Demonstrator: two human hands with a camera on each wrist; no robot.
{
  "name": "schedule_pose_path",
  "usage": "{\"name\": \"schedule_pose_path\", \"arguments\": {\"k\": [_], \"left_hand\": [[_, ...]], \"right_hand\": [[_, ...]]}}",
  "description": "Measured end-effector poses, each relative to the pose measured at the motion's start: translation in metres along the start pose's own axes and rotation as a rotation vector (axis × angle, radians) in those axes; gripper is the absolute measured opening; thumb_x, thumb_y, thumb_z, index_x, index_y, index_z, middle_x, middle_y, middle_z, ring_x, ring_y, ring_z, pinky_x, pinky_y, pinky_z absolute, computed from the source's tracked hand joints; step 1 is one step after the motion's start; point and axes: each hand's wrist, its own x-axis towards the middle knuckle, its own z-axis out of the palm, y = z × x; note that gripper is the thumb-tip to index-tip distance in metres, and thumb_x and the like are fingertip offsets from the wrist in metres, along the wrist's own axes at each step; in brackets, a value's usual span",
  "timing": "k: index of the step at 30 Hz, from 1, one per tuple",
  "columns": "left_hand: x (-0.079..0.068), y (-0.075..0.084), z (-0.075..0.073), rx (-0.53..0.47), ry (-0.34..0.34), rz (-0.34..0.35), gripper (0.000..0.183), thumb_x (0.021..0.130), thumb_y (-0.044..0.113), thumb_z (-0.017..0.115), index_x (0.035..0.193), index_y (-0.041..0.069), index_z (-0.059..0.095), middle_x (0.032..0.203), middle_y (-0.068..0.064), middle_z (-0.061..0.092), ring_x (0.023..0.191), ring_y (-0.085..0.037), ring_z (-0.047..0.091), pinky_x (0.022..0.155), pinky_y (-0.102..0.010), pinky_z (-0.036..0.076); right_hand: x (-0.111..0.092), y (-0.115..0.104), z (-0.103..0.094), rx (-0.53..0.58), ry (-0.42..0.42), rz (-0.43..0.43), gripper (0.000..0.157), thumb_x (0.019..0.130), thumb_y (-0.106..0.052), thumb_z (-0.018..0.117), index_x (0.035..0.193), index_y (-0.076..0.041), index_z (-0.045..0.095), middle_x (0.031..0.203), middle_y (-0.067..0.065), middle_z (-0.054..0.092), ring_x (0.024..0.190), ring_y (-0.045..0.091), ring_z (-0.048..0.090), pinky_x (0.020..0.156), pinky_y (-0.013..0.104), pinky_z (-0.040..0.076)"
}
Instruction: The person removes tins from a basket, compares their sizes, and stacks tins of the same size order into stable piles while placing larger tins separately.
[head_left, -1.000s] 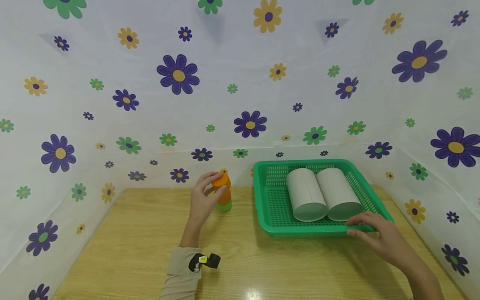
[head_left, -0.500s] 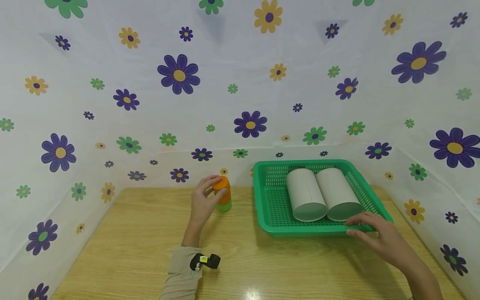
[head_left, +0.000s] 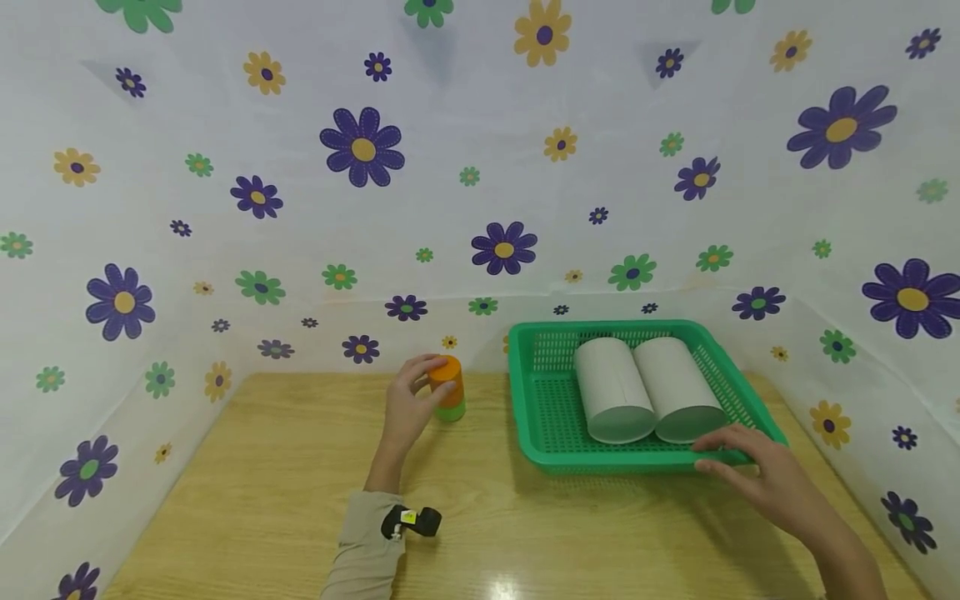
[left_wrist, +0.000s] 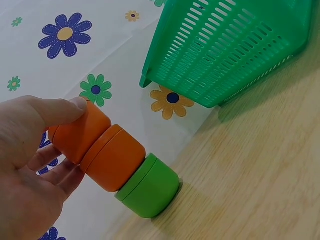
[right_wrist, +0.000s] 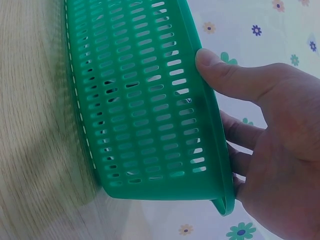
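Observation:
A stack of small round lidded pots stands on the table, a green pot at the bottom, an orange pot on it and another orange pot on top. My left hand pinches the top pot between thumb and fingers; in the left wrist view it lines up with the pots below. At the right, my right hand holds the near rim of a green plastic basket, with the thumb outside and the fingers over the edge, as the right wrist view shows.
Two white cylinders lie side by side in the basket. The wooden table meets a white flower-printed sheet at the back and both sides. A black strap sits on my left sleeve.
The top orange pot was raised and tilted a second ago; it has come down level onto the stack with my left hand. My right hand and the basket have stayed put.

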Motion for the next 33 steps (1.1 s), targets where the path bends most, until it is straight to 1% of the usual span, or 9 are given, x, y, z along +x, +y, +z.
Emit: {"name": "schedule_pose_path", "arguments": {"k": [3,8,15,20,25,29,31,32,33], "left_hand": [[-0.001,-0.001,-0.002,-0.003,-0.005,-0.003,0.035,0.083,-0.001,0.069,0.116,-0.008,0.061,0.125,-0.026,0.052,0.116,-0.039,0.05,0.094,-0.053,0.044],[-0.001,-0.001,-0.002,-0.012,-0.03,0.006,0.036,0.083,-0.002,0.069,0.117,-0.008,0.06,0.124,-0.027,0.052,0.115,-0.04,0.05,0.093,-0.056,0.044],[-0.002,-0.001,-0.004,-0.003,-0.045,-0.005,0.041,0.082,-0.003,0.07,0.121,-0.007,0.057,0.127,-0.025,0.051,0.116,-0.039,0.049,0.094,-0.056,0.043],[-0.001,0.005,-0.006,0.015,-0.052,-0.004,0.044,0.082,-0.002,0.07,0.123,-0.006,0.056,0.129,-0.026,0.049,0.118,-0.041,0.047,0.095,-0.059,0.041],[0.001,0.013,-0.008,0.056,-0.034,-0.017,0.043,0.082,0.002,0.072,0.123,-0.002,0.058,0.131,-0.026,0.047,0.119,-0.042,0.045,0.094,-0.063,0.039],[0.004,-0.002,-0.008,0.087,-0.007,-0.022,0.042,0.083,0.011,0.073,0.123,0.006,0.061,0.134,-0.018,0.047,0.124,-0.034,0.042,0.097,-0.061,0.038],[0.006,-0.008,-0.008,0.117,0.019,-0.008,0.042,0.083,0.016,0.074,0.122,0.011,0.062,0.134,-0.013,0.047,0.125,-0.028,0.042,0.098,-0.058,0.037],[0.007,-0.009,-0.008,0.138,0.036,0.005,0.041,0.082,0.018,0.075,0.122,0.012,0.062,0.134,-0.011,0.048,0.126,-0.026,0.041,0.099,-0.056,0.037],[0.008,-0.007,-0.008,0.157,0.055,0.022,0.04,0.082,0.019,0.075,0.121,0.014,0.063,0.133,-0.011,0.048,0.125,-0.024,0.041,0.1,-0.054,0.037]], "right_hand": [[0.001,-0.001,0.001,-0.002,-0.002,0.002,0.022,0.079,-0.014,0.077,0.096,-0.025,0.068,0.093,-0.01,0.065,0.092,0.0,0.054,0.079,0.011,0.039],[-0.001,0.001,0.002,0.0,0.006,-0.002,0.02,0.079,-0.012,0.077,0.096,-0.019,0.069,0.092,-0.011,0.065,0.09,0.0,0.054,0.078,0.01,0.038],[-0.001,0.002,0.002,0.006,0.002,-0.005,0.024,0.079,-0.012,0.077,0.096,-0.025,0.068,0.093,-0.011,0.064,0.09,0.001,0.054,0.078,0.01,0.039],[0.0,0.002,0.003,0.014,0.002,-0.009,0.026,0.079,-0.011,0.077,0.096,-0.028,0.067,0.093,-0.01,0.065,0.09,0.001,0.055,0.078,0.01,0.039],[0.0,0.001,0.004,0.031,0.004,-0.016,0.027,0.078,-0.01,0.077,0.096,-0.027,0.068,0.093,-0.009,0.065,0.09,0.002,0.055,0.078,0.01,0.039],[0.0,0.002,0.003,0.037,0.008,-0.036,0.028,0.077,-0.008,0.077,0.097,-0.027,0.067,0.092,-0.008,0.065,0.09,0.002,0.055,0.079,0.01,0.04],[0.0,0.002,0.003,0.034,0.009,-0.045,0.029,0.077,-0.007,0.077,0.096,-0.027,0.067,0.092,-0.008,0.065,0.09,0.002,0.055,0.078,0.01,0.04],[0.0,0.002,0.003,0.037,0.011,-0.049,0.029,0.077,-0.007,0.077,0.096,-0.027,0.067,0.092,-0.007,0.065,0.09,0.003,0.056,0.079,0.01,0.04],[0.001,0.002,0.003,0.04,0.013,-0.052,0.03,0.077,-0.006,0.077,0.096,-0.027,0.067,0.092,-0.007,0.066,0.089,0.003,0.056,0.079,0.01,0.04]]}}
